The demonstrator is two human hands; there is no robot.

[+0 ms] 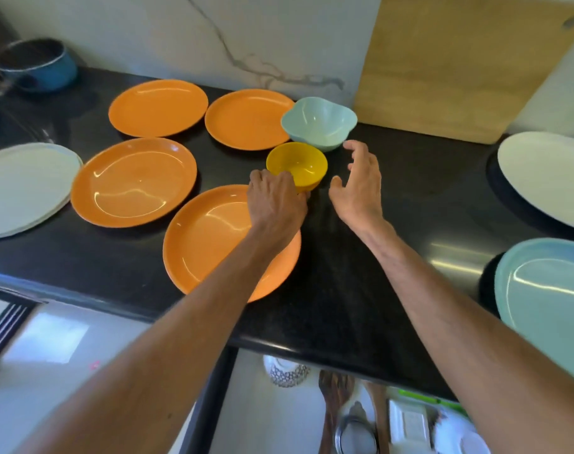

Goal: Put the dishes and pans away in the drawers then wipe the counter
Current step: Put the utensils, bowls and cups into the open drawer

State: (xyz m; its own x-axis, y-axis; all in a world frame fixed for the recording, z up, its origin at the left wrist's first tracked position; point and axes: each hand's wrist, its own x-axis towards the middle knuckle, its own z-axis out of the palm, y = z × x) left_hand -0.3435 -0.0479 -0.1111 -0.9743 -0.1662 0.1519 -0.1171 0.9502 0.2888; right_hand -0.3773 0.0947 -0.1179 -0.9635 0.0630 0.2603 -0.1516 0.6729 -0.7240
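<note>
A: Surface, room?
B: Black counter (344, 290), marble wall (148, 34) behind; drawer (243, 421) below, apparently open.
A: Hands?
B: Left hand (275, 204) grips yellow bowl (300, 163), mid-counter; right hand (357, 188) spread, empty, just beside.

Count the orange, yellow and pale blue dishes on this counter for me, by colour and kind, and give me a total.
Orange plates: 4
Yellow bowl: 1
Pale blue bowl: 1
Pale blue plate: 1
Total: 7
</note>
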